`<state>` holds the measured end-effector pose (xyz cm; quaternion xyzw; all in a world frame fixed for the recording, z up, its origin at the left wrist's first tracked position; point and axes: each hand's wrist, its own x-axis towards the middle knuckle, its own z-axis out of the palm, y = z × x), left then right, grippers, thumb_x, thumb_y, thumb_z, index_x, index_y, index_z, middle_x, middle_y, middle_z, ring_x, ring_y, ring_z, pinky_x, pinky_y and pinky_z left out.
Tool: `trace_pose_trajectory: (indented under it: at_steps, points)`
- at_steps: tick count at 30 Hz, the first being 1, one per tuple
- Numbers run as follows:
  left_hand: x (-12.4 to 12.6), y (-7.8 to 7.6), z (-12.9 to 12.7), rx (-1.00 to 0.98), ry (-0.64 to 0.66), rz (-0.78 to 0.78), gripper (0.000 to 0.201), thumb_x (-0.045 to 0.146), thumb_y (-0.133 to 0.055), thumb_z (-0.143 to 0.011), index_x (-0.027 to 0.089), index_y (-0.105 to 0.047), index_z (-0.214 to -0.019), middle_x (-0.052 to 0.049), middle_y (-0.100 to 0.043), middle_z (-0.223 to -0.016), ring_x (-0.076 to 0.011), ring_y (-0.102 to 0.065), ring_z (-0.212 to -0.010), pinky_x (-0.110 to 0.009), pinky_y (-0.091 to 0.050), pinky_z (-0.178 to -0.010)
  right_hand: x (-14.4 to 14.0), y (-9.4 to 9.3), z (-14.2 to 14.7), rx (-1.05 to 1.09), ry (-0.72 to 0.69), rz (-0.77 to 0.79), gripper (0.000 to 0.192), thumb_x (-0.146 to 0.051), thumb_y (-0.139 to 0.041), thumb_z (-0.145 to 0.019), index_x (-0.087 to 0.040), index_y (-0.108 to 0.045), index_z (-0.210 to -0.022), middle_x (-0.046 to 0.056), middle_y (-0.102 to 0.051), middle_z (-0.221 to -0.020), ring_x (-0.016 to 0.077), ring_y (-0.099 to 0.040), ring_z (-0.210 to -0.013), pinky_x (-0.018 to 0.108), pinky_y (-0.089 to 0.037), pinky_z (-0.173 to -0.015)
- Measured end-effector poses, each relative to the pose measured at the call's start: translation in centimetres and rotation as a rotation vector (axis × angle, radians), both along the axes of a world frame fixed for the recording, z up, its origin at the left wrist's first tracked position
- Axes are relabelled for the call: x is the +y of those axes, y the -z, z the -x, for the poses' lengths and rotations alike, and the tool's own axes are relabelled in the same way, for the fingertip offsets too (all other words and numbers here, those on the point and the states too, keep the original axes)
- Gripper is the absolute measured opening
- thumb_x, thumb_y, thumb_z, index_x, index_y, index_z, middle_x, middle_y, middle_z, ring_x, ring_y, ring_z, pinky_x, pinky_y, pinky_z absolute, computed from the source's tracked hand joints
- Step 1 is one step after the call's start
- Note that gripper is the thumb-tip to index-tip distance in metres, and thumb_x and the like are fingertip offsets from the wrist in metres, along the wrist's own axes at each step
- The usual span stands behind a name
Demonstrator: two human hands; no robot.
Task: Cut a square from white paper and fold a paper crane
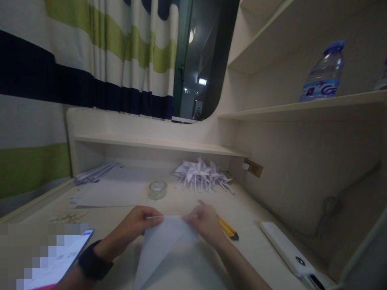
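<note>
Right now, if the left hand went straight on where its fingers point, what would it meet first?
Beyond the white paper it pinches, the left hand would probably meet the right hand first, along the paper's far edge, though depth is hard to judge.

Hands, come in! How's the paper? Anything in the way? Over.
Left hand and right hand pinching far edge of white paper. Slanting edge showing. Yellow tool partly behind right hand, not on the paper.
</note>
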<state>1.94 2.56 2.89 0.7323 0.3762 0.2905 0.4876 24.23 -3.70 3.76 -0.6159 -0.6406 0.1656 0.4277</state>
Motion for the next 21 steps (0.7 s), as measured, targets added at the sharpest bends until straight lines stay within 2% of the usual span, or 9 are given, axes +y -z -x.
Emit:
trace_pose_trajectory:
  at_steps: [2, 5, 10, 16, 21]
  points:
    - [0.0, -0.3, -0.1, 0.016, 0.003, -0.064, 0.039, 0.051, -0.062, -0.073, 0.013, -0.071, -0.074, -0.006, -0.069, -0.069, -0.0195, -0.059, -0.066, -0.025, -0.041, -0.058, 0.0, -0.1, -0.4, 0.007, -0.044, 0.0, 0.021, -0.032, -0.069, -0.071, -0.013, -0.072, -0.061, 0.003, -0.063, -0.055, 0.0129, -0.053, -0.053, 0.022, -0.036, -0.049]
    - [-0.2, -1.0, -0.5, 0.046, 0.083, -0.128, 0.034, 0.047, -0.063, -0.074, 0.015, -0.073, -0.076, -0.006, -0.072, -0.074, -0.0208, -0.062, -0.07, -0.027, -0.044, -0.063, 0.0, -0.3, -0.6, 0.012, -0.119, -0.02, 0.023, -0.034, -0.067, -0.072, -0.014, -0.073, -0.064, 0.003, -0.064, -0.057, 0.013, -0.053, -0.054, 0.022, -0.037, -0.05]
    - [-1.2, -2.1, -1.8, 0.07, 0.156, -0.177, 0.028, 0.038, -0.06, -0.076, 0.014, -0.072, -0.068, -0.005, -0.07, -0.065, -0.0171, -0.059, -0.059, -0.024, -0.041, -0.055, 0.2, -0.4, -0.4, 0.037, -0.261, -0.007, 0.016, -0.029, -0.069, -0.071, -0.014, -0.073, -0.068, 0.003, -0.067, -0.062, 0.0129, -0.055, -0.056, 0.021, -0.039, -0.052]
    - [-1.7, -2.2, -2.5, 0.059, 0.231, -0.13, 0.027, 0.036, -0.06, -0.073, 0.013, -0.07, -0.063, -0.003, -0.065, -0.058, -0.0142, -0.054, -0.053, -0.023, -0.036, -0.051, 0.5, -0.4, -0.4, 0.048, -0.341, 0.053, 0.02, -0.032, -0.069, -0.072, -0.013, -0.073, -0.067, 0.003, -0.065, -0.058, 0.0112, -0.052, -0.052, 0.021, -0.037, -0.048]
    - [-1.7, -2.0, -2.6, 0.032, 0.194, -0.072, 0.025, 0.036, -0.062, -0.069, 0.013, -0.07, -0.063, -0.002, -0.064, -0.057, -0.0133, -0.051, -0.051, -0.023, -0.034, -0.051, 0.5, -0.4, -0.7, 0.085, -0.382, 0.098, 0.021, -0.033, -0.069, -0.071, -0.013, -0.073, -0.068, 0.003, -0.066, -0.06, 0.0114, -0.054, -0.053, 0.021, -0.038, -0.049]
